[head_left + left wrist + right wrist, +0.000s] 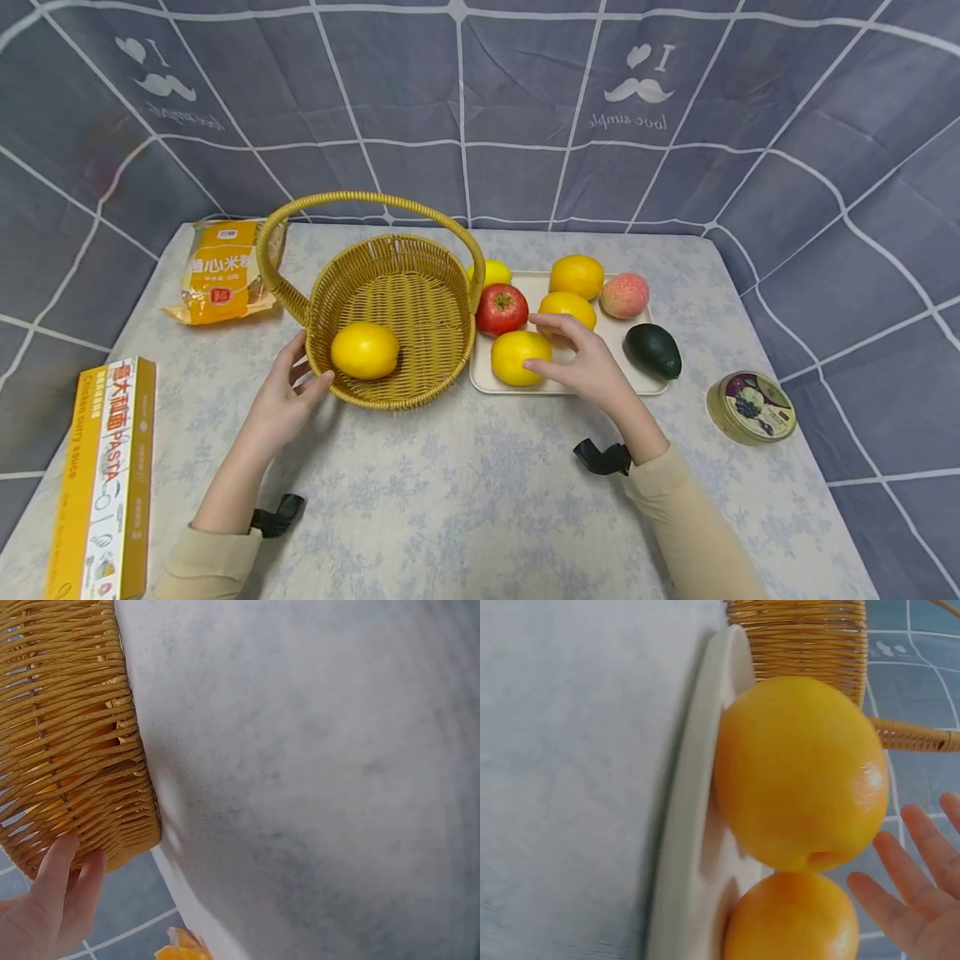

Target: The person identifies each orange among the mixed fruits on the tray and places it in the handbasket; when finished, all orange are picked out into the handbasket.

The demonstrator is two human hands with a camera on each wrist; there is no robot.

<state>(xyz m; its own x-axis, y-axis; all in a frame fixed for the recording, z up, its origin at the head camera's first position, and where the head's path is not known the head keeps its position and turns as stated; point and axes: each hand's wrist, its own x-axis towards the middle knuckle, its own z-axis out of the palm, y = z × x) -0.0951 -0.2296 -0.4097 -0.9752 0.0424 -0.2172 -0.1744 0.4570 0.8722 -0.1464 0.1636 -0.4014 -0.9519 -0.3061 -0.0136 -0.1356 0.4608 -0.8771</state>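
My left hand touches the near left side of a round wicker basket, which has a tall arched handle. In the left wrist view its fingers lie straight against the woven outer wall. One yellow-orange fruit lies inside the basket. My right hand is over a cream tray, thumb and fingers spread around the right side of a yellow-orange fruit. In the right wrist view a gap shows between the fingers and this fruit.
The tray also bears a red pomegranate-like fruit, more yellow-orange fruits, a peach and an avocado. A yellow lemon-like fruit shows behind the handle. Around stand a round tin, a pasta box and an orange packet.
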